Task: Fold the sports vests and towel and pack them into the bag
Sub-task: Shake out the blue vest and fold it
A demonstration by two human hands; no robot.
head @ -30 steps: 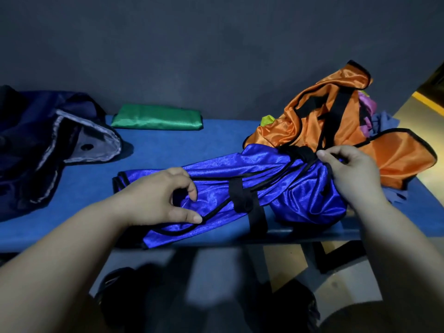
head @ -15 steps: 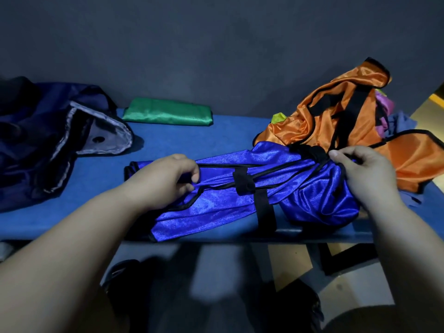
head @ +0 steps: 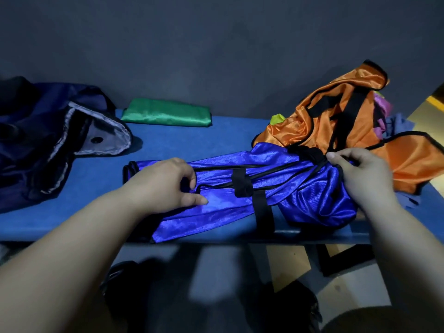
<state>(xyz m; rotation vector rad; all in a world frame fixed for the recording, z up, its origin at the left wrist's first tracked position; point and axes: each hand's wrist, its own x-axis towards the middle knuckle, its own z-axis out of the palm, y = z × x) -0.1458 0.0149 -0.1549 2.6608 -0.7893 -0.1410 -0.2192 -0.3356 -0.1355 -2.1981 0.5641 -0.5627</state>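
Left hand [head: 165, 186] pinches the trimmed edge of the blue vest [head: 223, 207]; right hand [head: 360, 174] clamps its bunched end. The vest lies along the bench [head: 180, 145] front, with the bag [head: 48, 145] far left. Judgement: draw both ends apart to flatten the bunch before folding, clear of the orange vest [head: 312, 126]. The right-hand fingertips are hidden, and no towel can be identified in the pile behind.
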